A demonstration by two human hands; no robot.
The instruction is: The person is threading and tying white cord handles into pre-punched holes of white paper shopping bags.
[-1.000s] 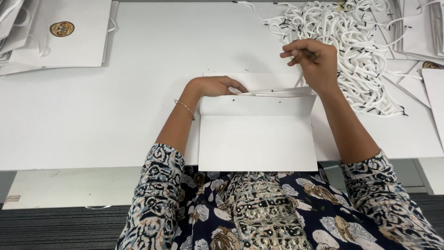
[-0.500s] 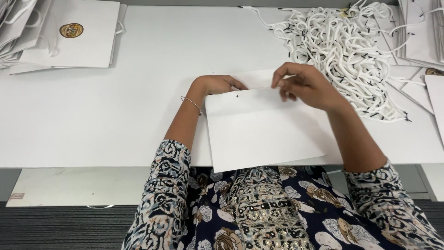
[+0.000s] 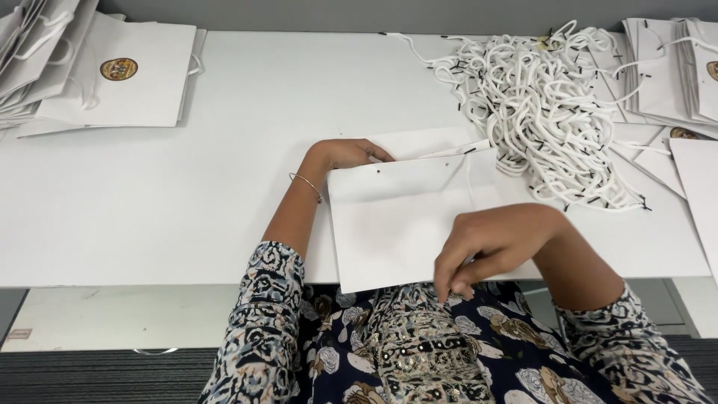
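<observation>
While lying flat at the near edge of the white worktop (image 3: 224, 187), white paper bag (image 3: 404, 217) pinned two ways: left hand (image 3: 348, 153) flat on its top-left corner, grip released; right hand (image 3: 493, 243) pinching its bottom edge. Just beyond, heap of white cord handles (image 3: 546, 105); finished bags (image 3: 112, 75) stacked far left.
</observation>
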